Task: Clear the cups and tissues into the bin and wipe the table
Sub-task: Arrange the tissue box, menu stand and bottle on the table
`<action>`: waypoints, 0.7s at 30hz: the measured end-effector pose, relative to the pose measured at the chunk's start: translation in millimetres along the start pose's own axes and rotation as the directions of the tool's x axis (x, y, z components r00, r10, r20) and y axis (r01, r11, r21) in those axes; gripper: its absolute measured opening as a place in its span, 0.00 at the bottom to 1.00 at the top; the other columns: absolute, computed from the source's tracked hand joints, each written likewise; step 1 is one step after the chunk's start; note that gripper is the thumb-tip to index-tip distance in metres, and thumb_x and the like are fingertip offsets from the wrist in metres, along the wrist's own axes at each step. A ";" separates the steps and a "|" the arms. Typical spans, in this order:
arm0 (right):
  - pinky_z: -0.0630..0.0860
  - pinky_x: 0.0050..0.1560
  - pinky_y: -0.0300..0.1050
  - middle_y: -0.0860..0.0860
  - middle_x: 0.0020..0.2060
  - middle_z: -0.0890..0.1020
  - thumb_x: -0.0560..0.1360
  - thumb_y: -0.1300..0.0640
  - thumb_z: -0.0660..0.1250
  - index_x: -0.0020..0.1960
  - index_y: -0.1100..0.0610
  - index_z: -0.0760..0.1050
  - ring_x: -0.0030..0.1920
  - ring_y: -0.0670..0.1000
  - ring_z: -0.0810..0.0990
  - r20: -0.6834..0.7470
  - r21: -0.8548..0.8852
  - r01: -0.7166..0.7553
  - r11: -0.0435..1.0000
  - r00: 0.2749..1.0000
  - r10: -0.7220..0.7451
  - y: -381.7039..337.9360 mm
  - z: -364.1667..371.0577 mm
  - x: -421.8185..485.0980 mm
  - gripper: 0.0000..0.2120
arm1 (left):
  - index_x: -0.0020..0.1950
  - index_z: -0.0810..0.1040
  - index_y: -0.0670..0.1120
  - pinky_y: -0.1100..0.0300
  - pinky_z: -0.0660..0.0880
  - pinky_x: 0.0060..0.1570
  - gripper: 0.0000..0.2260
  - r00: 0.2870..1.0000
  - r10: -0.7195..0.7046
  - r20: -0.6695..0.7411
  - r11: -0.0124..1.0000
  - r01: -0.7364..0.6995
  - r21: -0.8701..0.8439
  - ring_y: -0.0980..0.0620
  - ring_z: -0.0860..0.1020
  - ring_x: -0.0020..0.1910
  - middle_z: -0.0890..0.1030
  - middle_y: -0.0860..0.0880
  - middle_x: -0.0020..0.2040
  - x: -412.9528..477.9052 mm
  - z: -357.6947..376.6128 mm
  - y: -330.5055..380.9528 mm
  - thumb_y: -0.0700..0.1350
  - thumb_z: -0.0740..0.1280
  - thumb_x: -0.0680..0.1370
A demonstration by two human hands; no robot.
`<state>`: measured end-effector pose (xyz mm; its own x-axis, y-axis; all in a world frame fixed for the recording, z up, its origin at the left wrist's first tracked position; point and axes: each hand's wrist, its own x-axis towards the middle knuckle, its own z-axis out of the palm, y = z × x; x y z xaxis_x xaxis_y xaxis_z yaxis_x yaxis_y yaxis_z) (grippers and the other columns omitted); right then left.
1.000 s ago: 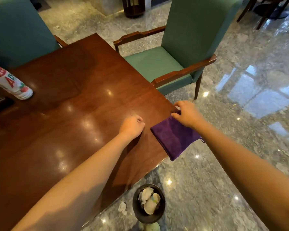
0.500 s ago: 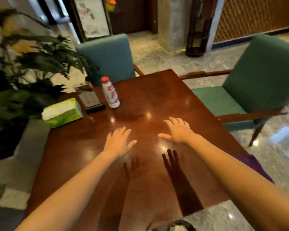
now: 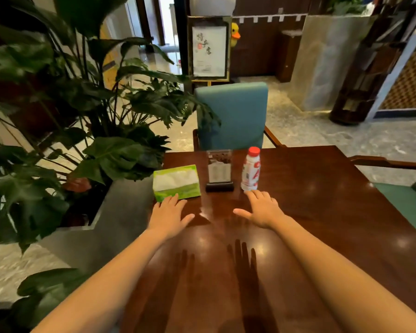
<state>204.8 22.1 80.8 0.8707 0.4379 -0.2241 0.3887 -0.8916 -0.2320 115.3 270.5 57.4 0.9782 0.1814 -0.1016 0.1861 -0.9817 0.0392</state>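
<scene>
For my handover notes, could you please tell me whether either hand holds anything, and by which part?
Nothing is held: the left hand and the right hand are open above the table.

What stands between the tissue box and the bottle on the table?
A clear card stand on a black base stands between the tissue box and the bottle, apart from both, as the head view shows.

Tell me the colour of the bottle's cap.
Red. The cap tops the white bottle with red lettering, seen clearly in the head view.
</scene>
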 end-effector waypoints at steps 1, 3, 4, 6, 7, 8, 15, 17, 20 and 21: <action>0.59 0.72 0.60 0.55 0.75 0.60 0.73 0.32 0.55 0.75 0.54 0.54 0.74 0.59 0.59 0.005 0.007 -0.002 1.000 1.000 0.002 -7.3 1.1 7.5 0.39 | 0.74 0.60 0.51 0.45 0.57 0.71 0.28 1.000 -0.006 0.002 1.000 0.006 -0.003 0.46 0.55 0.75 0.57 0.47 0.77 5.2 0.6 -9.2 0.63 0.52 0.78; 0.60 0.72 0.59 0.56 0.74 0.60 0.73 0.33 0.56 0.75 0.54 0.54 0.73 0.59 0.59 0.026 0.014 -0.016 1.000 1.000 0.016 -18.0 1.9 21.3 0.39 | 0.74 0.60 0.50 0.44 0.56 0.71 0.27 1.000 -0.017 -0.007 1.000 0.017 -0.013 0.47 0.54 0.75 0.56 0.47 0.77 16.4 1.8 -22.6 0.62 0.53 0.78; 0.60 0.71 0.58 0.56 0.74 0.60 0.73 0.33 0.56 0.75 0.55 0.54 0.73 0.59 0.59 0.034 0.018 -0.027 0.999 0.999 0.027 -22.0 1.3 29.1 0.39 | 0.74 0.60 0.50 0.43 0.56 0.71 0.27 1.000 -0.023 -0.014 1.000 0.023 -0.016 0.47 0.54 0.75 0.56 0.47 0.77 22.5 2.8 -27.6 0.62 0.53 0.78; 0.60 0.71 0.57 0.56 0.74 0.61 0.73 0.33 0.57 0.75 0.55 0.54 0.73 0.59 0.59 0.043 0.034 -0.041 0.999 0.998 0.040 -27.1 -0.1 46.5 0.39 | 0.75 0.58 0.50 0.43 0.55 0.72 0.28 0.999 -0.037 -0.022 0.999 0.037 -0.021 0.47 0.52 0.76 0.54 0.47 0.77 33.1 6.8 -34.2 0.62 0.52 0.78; 0.61 0.71 0.57 0.56 0.74 0.62 0.73 0.34 0.58 0.75 0.56 0.55 0.73 0.59 0.60 0.042 0.044 -0.042 0.998 0.998 0.041 -28.0 -0.3 55.2 0.39 | 0.75 0.56 0.50 0.43 0.55 0.72 0.28 0.999 -0.043 -0.023 0.999 0.042 -0.027 0.47 0.52 0.76 0.53 0.47 0.77 38.2 10.0 -36.3 0.62 0.52 0.78; 0.61 0.71 0.56 0.56 0.73 0.63 0.73 0.35 0.59 0.75 0.56 0.55 0.73 0.58 0.61 0.036 0.059 -0.041 0.997 0.999 0.039 -28.1 -0.1 64.5 0.39 | 0.76 0.55 0.50 0.43 0.54 0.72 0.29 0.999 -0.045 -0.023 0.998 0.044 -0.034 0.47 0.51 0.76 0.52 0.47 0.78 44.2 13.2 -38.1 0.62 0.53 0.78; 0.63 0.70 0.54 0.59 0.72 0.64 0.73 0.42 0.66 0.74 0.60 0.56 0.71 0.59 0.64 -0.224 0.017 0.048 0.999 0.974 -0.043 -27.2 -11.4 132.0 0.38 | 0.77 0.47 0.50 0.43 0.50 0.73 0.33 0.999 -0.042 -0.027 0.998 0.041 -0.043 0.47 0.46 0.77 0.48 0.47 0.78 103.5 25.3 -45.6 0.63 0.55 0.77; 0.61 0.72 0.52 0.59 0.73 0.62 0.73 0.45 0.68 0.74 0.61 0.55 0.72 0.59 0.61 -0.323 -0.025 0.072 0.997 0.943 -0.076 -27.7 -19.0 149.3 0.39 | 0.77 0.45 0.50 0.43 0.48 0.73 0.35 0.999 -0.033 -0.016 0.999 0.032 -0.028 0.47 0.45 0.77 0.47 0.48 0.78 124.6 27.3 -46.8 0.63 0.56 0.77; 0.61 0.72 0.52 0.59 0.73 0.63 0.72 0.47 0.69 0.74 0.62 0.56 0.72 0.60 0.62 -0.391 -0.106 0.108 0.989 0.909 -0.141 -25.1 -28.9 174.2 0.38 | 0.76 0.44 0.50 0.43 0.47 0.73 0.38 0.999 -0.036 -0.006 0.999 0.036 -0.025 0.48 0.44 0.76 0.45 0.48 0.78 154.9 31.7 -51.2 0.64 0.59 0.75; 0.62 0.71 0.52 0.59 0.72 0.64 0.72 0.47 0.69 0.73 0.62 0.57 0.71 0.59 0.63 -0.384 -0.119 0.120 0.986 0.910 -0.158 -23.8 -32.4 182.3 0.37 | 0.76 0.43 0.50 0.42 0.46 0.73 0.40 0.999 -0.033 0.007 0.999 0.033 -0.015 0.48 0.43 0.76 0.44 0.48 0.78 164.1 33.8 -53.4 0.65 0.60 0.74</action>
<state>364.0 119.4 76.2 0.8466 0.4949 0.1959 0.5239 -0.8397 -0.1426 262.7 350.8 5.0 0.9708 0.2134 -0.1097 0.2199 -0.9742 0.0508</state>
